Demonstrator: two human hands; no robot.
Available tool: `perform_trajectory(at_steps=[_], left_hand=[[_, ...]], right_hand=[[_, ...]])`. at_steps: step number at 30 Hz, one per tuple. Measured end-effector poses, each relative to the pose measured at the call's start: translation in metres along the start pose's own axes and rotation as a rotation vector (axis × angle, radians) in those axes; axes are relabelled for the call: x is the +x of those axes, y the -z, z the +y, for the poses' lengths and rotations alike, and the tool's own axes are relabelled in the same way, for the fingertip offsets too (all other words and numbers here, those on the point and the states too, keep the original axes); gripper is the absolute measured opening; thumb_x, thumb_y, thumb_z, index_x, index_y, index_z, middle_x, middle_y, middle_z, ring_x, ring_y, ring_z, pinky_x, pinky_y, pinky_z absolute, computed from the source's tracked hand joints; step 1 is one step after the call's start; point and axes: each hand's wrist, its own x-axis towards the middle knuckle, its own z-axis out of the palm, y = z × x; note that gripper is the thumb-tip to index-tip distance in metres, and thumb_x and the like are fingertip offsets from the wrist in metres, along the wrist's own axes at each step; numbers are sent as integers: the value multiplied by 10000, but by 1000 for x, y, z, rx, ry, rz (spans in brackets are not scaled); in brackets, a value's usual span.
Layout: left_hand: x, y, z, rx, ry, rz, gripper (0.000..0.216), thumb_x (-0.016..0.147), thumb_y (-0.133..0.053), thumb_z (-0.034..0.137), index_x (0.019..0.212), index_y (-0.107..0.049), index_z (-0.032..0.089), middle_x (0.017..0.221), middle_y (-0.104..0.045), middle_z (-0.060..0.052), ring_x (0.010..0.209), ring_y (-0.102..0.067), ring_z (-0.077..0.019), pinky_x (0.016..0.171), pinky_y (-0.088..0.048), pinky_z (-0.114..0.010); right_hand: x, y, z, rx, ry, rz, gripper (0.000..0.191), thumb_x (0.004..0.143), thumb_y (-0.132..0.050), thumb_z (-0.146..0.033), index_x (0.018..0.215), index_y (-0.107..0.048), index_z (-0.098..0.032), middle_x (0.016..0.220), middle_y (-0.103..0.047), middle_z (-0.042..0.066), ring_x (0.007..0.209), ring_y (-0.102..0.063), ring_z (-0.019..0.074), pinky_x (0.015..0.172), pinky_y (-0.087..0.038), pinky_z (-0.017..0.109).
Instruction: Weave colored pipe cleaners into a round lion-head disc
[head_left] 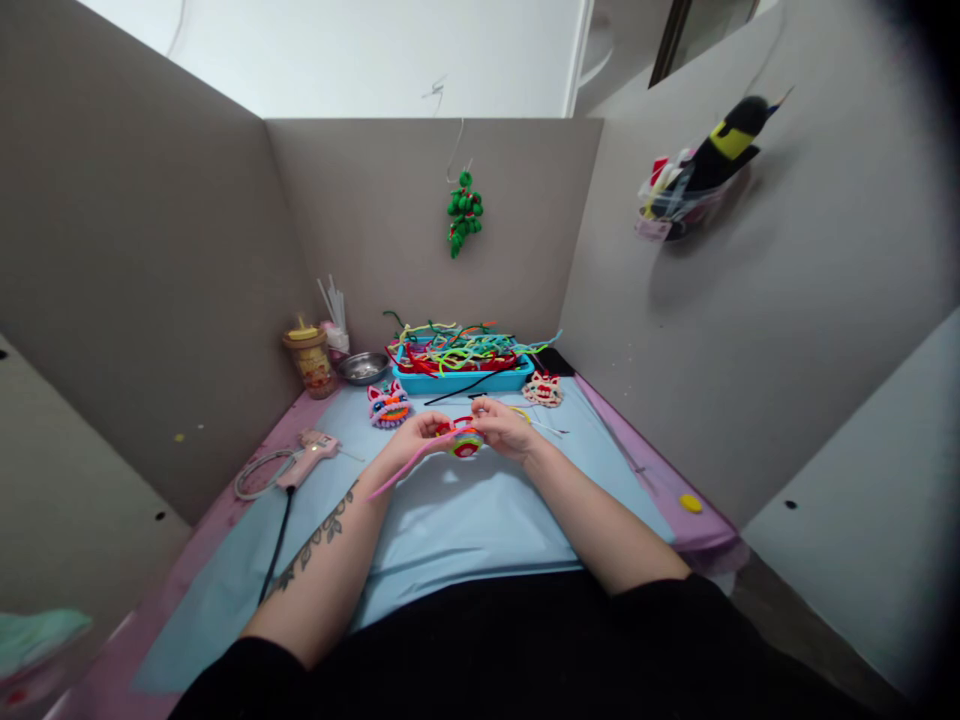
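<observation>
Both my hands meet over the pale blue mat [450, 520] in the middle of the desk. My left hand [415, 436] is closed on a small round coiled pipe-cleaner piece [466, 441] in red, yellow and green. A pink pipe cleaner [397, 470] trails from it down to the left. My right hand [504, 426] pinches the same piece from the right side, fingers curled. A black pipe cleaner [469, 387] lies just behind the hands.
A blue tray [465, 380] heaped with coloured pipe cleaners stands at the back. Two finished pipe-cleaner faces [388, 404] [543, 390] flank it. A pink glue gun [307, 455] with its cord lies left, by a jar [309, 362] and a metal bowl [363, 367]. Grey partition walls enclose the desk.
</observation>
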Motion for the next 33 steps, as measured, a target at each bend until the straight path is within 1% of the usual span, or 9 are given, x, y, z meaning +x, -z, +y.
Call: perform_trajectory(at_steps=[7, 11, 13, 14, 17, 21, 26, 30, 33], left_hand=[[0, -1, -6, 3, -18, -3, 372, 540, -822, 287, 818, -623, 140, 729, -646, -21, 621, -588, -123, 605, -449, -235], [-3, -4, -3, 2, -132, 17, 445, 580, -803, 274, 963, -596, 185, 979, -651, -65, 856, -614, -172, 747, -470, -277], [-3, -4, -2, 38, -195, 57, 369, 628, -770, 292, 935, -594, 188, 1087, -620, -82, 951, -594, -190, 795, -462, -288], [-2, -3, -2, 65, -213, 92, 305, 654, -748, 308, 888, -600, 181, 1094, -616, -85, 973, -586, -196, 804, -458, -287], [2, 1, -6, 156, -226, 231, 220, 686, -710, 354, 742, -611, 165, 990, -639, -73, 937, -587, -196, 790, -450, -277], [7, 5, -14, 184, -202, 323, 254, 657, -718, 398, 731, -635, 170, 791, -646, -36, 753, -589, -172, 711, -449, -282], [9, 0, -17, 19, -136, 292, 298, 654, -721, 418, 713, -592, 155, 749, -651, -37, 714, -588, -155, 693, -440, -277], [9, -2, -17, 55, -130, 286, 310, 635, -739, 389, 632, -531, 160, 586, -578, 16, 582, -527, -114, 599, -402, -240], [9, -3, -18, 22, -128, 248, 329, 611, -757, 360, 601, -494, 162, 585, -585, 17, 577, -529, -108, 599, -407, -240]], right_hand=[[1, -1, 6, 24, -17, -28, 450, 511, -808, -264, 846, -514, -194, 662, -584, -57, 559, -531, 97, 563, -362, 231], [3, -5, 9, 36, 7, 27, 451, 494, -816, -258, 809, -499, -197, 639, -598, -54, 554, -548, 108, 555, -382, 235], [3, -7, 9, 38, 16, 66, 443, 492, -814, -258, 787, -488, -199, 627, -597, -55, 552, -548, 109, 550, -385, 236], [3, -8, 8, 38, 19, 82, 442, 491, -813, -258, 782, -485, -199, 620, -593, -57, 552, -547, 110, 550, -385, 235], [3, -9, 8, 35, 30, 112, 444, 489, -811, -260, 782, -483, -199, 624, -594, -54, 562, -551, 114, 554, -389, 237], [3, -7, 9, 26, 35, 101, 446, 493, -807, -271, 791, -483, -203, 636, -591, -52, 577, -557, 123, 566, -397, 245], [5, -6, 12, 48, 58, 103, 450, 500, -800, -272, 805, -476, -206, 671, -602, -45, 608, -573, 130, 594, -413, 254], [6, -6, 13, 58, 65, 127, 436, 504, -790, -253, 799, -472, -205, 648, -594, -55, 587, -559, 122, 583, -413, 250], [6, -6, 13, 58, 75, 123, 422, 515, -780, -241, 799, -470, -203, 620, -580, -68, 554, -535, 104, 557, -395, 232]])
